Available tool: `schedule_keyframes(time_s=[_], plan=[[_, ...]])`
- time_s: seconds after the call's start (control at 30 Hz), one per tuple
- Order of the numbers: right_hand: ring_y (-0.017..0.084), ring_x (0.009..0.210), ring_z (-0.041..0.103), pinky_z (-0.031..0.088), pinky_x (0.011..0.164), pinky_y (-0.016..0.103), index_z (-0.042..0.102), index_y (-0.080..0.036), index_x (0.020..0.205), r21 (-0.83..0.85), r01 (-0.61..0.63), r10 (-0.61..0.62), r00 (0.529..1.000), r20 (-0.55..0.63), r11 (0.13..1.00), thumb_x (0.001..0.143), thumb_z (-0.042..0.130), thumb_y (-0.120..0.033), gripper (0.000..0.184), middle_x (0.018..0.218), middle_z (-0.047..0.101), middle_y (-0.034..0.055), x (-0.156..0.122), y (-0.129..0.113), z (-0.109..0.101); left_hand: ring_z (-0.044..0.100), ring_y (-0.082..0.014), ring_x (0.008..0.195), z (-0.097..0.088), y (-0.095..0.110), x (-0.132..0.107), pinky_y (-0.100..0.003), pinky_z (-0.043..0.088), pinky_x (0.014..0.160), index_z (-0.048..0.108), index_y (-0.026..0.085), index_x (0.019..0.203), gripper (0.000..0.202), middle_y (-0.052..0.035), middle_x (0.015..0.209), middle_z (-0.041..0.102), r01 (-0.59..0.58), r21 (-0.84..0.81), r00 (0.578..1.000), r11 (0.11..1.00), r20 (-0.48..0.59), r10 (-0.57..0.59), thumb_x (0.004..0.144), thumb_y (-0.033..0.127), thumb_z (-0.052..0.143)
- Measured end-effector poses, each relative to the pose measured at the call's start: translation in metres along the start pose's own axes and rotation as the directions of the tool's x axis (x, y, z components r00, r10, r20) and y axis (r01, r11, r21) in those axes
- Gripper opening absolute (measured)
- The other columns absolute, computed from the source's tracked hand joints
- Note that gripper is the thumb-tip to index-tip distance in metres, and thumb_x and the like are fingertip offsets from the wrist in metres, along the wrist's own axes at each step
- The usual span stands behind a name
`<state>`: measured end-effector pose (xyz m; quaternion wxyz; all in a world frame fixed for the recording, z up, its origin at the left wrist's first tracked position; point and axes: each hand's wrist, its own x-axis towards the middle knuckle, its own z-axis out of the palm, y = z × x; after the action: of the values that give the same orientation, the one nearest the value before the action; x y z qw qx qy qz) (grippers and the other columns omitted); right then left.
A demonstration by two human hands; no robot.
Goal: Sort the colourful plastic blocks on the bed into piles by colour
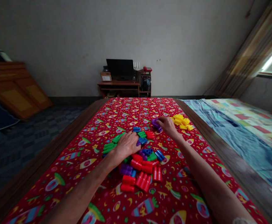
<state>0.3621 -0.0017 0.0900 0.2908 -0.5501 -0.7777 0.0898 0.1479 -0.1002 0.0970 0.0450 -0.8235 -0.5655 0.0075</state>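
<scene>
Red rocket-print tablecloth (164, 213) lies nearest the camera, beneath both forearms. Just left of the left hand (128, 142) sit green tube blocks (109, 148). That hand arches palm-down over the mixed pile, its fingers bent; whether they pinch a piece, I cannot tell. On its near side and to its right lie red tube blocks (143, 181), then blue tube blocks (159, 155). Purple tube blocks (155, 123) touch the right hand (166, 123) at its curled fingertips; their grip cannot be made out. Yellow tube blocks (181, 120) are heaped just right of it.
</scene>
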Motion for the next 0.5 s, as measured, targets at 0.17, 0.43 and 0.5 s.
schedule_keyframes(time_s=[0.17,0.43,0.5], plan=[[0.019,0.078,0.061,0.04,0.07,0.026,0.073,-0.013,0.09,-0.013,-0.053,0.05,0.981,-0.188,0.998,0.089,0.054,-0.026,0.023,0.084,0.071,0.0117,-0.001,0.012,0.008,0.068,-0.0216,0.083,-0.005,-0.017,0.008,-0.028,0.049,0.072,0.068,0.019,0.095,0.022,-0.0057,0.086,0.073,0.104,-0.288,0.995,0.952,0.034,-0.098,0.084,0.032,0.056],[0.01,0.06,0.053,0.035,0.056,0.02,0.07,-0.013,0.081,0.542,0.209,-0.398,0.88,0.258,0.814,0.09,0.051,-0.037,0.033,0.067,0.063,-0.0004,-0.017,-0.051,0.001,0.07,-0.0206,0.087,-0.011,-0.019,0.017,-0.029,0.053,0.078,0.062,0.022,0.1,0.026,-0.0032,0.097,0.073,-0.017,-0.557,0.95,0.83,-0.267,-0.159,0.076,0.027,0.069],[0.009,0.058,0.053,0.035,0.055,0.019,0.071,-0.013,0.079,0.523,0.2,-0.375,0.892,0.254,0.828,0.085,0.056,-0.029,0.023,0.063,0.063,-0.0011,-0.019,-0.057,0.002,0.07,-0.0212,0.091,-0.007,-0.018,0.02,-0.03,0.055,0.078,0.058,0.022,0.104,0.033,-0.0038,0.102,0.073,-0.026,-0.589,0.946,0.808,-0.275,-0.169,0.074,0.021,0.071]])
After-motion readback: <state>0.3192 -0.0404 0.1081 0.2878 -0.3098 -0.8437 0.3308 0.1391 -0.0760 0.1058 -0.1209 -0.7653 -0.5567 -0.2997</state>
